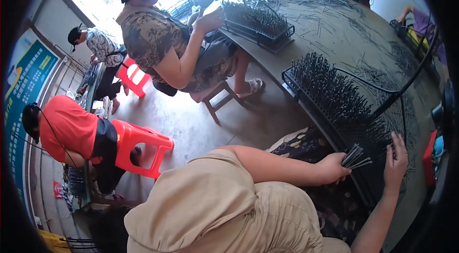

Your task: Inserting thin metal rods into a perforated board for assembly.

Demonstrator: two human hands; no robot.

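Note:
My left hand is closed around a bundle of thin dark metal rods, whose ends fan out to the right. Just beyond it stands a black rack with a perforated bed, packed with many upright rods. At the rack's near right end is my right hand, its fingers stretched upward and somewhat apart. No rod can be made out in that hand. The rack's near end is dark, so its holes there are hard to see.
Loose rods lie scattered over the grey table. A curved black arm crosses above the rack. Another filled rack stands farther left, beside a seated person. Behind are red plastic stools and other people at work.

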